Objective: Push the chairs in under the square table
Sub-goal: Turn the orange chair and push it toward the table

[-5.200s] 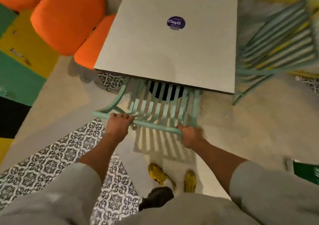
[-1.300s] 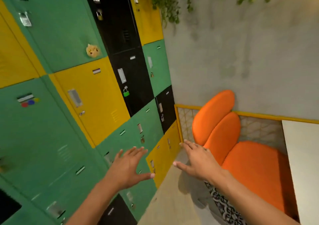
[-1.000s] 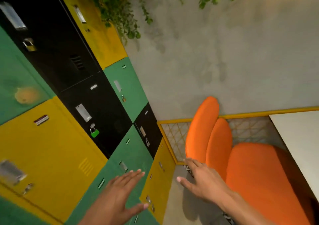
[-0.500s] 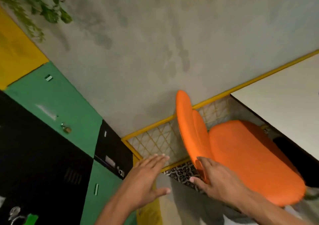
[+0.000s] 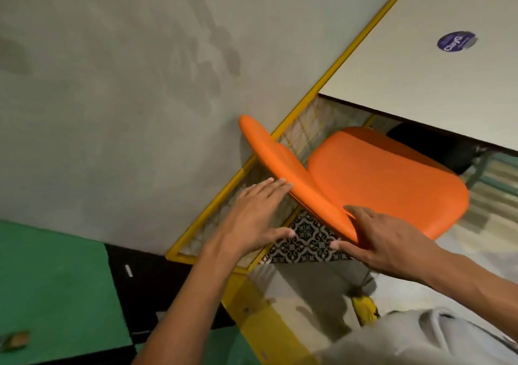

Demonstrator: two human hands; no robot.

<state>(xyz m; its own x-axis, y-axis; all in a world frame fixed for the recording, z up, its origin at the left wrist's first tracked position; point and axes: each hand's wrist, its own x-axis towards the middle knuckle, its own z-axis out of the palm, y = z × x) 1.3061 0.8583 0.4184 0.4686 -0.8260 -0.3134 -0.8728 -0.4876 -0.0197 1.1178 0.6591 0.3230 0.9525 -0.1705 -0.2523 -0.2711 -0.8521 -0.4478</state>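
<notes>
Grey sleeve at 5 o'clock, yellow shoe on the floor just above it. Right hand at centre, wrapped on the near end of the orange chair's backrest, thumb on the back side, fingers seemingly over the front, partly hidden. Left hand just left of it, fingers spread flat, tips at the rear face of the backrest; contact hard to tell. Patterned floor tile shows between both hands. Chair seat toward 2 o'clock, far edge near the square table, mostly still outside it. Purple sticker on the tabletop at 1 o'clock. Yellow rail and grey wall beyond.
</notes>
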